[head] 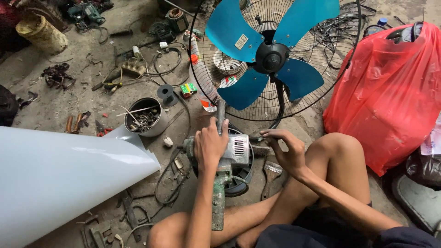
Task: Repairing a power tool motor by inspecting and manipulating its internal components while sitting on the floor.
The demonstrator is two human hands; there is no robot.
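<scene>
I sit on the floor with a grey, dirty power tool (232, 151) between my knees. My left hand (209, 144) is closed over the top of its body. Its green-stained handle (218, 202) runs down toward me. My right hand (285, 149) hovers just right of the tool, fingers curled and pinched near its right end; whether it holds a small part I cannot tell. A black round piece (239, 183) lies under the tool. Behind stands a fan (271, 57) with blue blades inside a black wire guard.
A large pale plastic sheet (55, 179) curls at the left. A metal tin of screws and bits (146, 117) stands on the concrete. A red plastic bag (390, 92) bulges at the right. Wires, pliers, spray cans and scrap tools litter the floor.
</scene>
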